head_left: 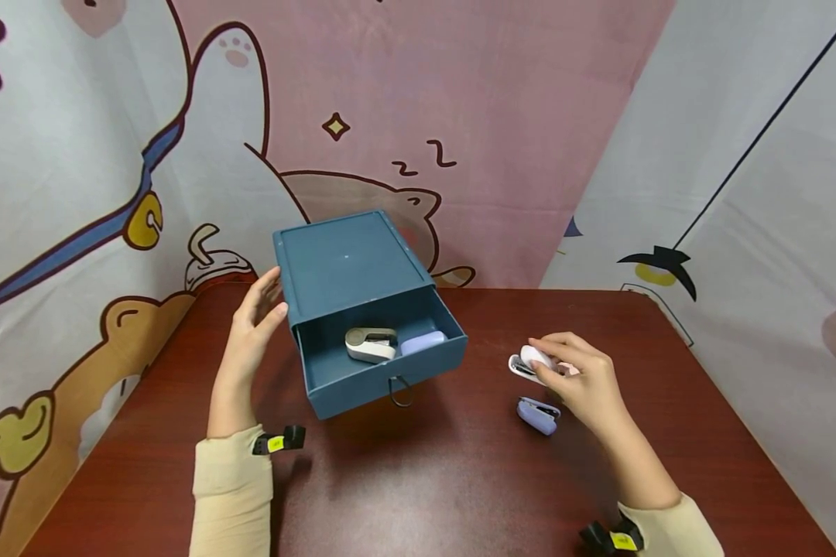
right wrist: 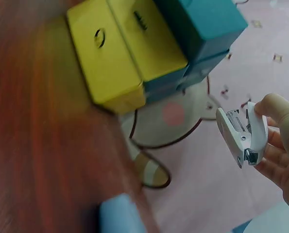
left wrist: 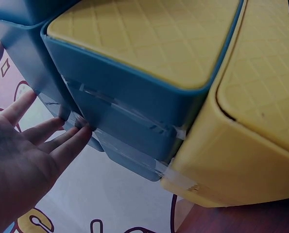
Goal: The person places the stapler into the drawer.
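Note:
In the head view, my left hand is at the left side of a blue drawer cabinet, fingers spread and fingertips against its side. In the left wrist view the fingertips rest near a taped seam of the blue casing. The cabinet's top drawer is pulled out. Inside it lie a white stapler and a light purple object. My right hand pinches another white stapler between thumb and fingers, its two arms apart. Just below that, a purple stapler lies on the table.
Yellow drawers with ring pulls sit below the blue one, seen in the right wrist view. A ring pull hangs from the blue drawer front. The dark red-brown table ends at a cartoon-print cloth behind.

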`<action>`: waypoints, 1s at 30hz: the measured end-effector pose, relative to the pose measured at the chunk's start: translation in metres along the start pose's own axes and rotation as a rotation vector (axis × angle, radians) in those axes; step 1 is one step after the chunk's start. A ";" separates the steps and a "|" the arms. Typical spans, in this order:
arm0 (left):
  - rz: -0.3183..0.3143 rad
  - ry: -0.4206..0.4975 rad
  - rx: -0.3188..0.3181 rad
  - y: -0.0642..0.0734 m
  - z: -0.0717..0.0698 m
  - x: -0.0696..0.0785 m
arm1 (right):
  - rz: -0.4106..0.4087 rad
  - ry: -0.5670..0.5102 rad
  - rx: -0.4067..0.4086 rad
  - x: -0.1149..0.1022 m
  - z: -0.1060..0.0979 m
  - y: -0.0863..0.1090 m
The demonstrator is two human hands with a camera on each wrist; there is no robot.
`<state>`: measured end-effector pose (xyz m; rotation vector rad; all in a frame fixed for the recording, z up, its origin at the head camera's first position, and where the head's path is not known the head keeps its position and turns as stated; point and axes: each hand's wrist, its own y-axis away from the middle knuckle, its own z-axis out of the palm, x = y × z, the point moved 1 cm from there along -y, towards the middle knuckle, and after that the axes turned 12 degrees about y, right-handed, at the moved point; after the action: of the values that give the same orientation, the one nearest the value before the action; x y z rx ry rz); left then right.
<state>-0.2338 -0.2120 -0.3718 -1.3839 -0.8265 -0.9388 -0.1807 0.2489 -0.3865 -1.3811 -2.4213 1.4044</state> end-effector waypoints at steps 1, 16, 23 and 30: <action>0.001 -0.002 0.000 0.000 0.000 0.000 | -0.008 -0.007 0.009 -0.004 -0.001 -0.003; 0.002 0.000 0.002 0.001 0.000 0.000 | -0.178 -0.096 0.125 -0.068 -0.007 -0.058; -0.002 0.002 0.000 0.000 0.000 0.000 | -0.292 -0.217 0.115 -0.092 -0.002 -0.083; -0.006 0.003 0.000 0.000 0.000 -0.001 | -0.313 -0.296 0.038 -0.116 0.012 -0.099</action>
<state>-0.2338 -0.2121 -0.3728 -1.3803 -0.8289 -0.9446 -0.1820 0.1395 -0.2786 -0.7832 -2.6174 1.6533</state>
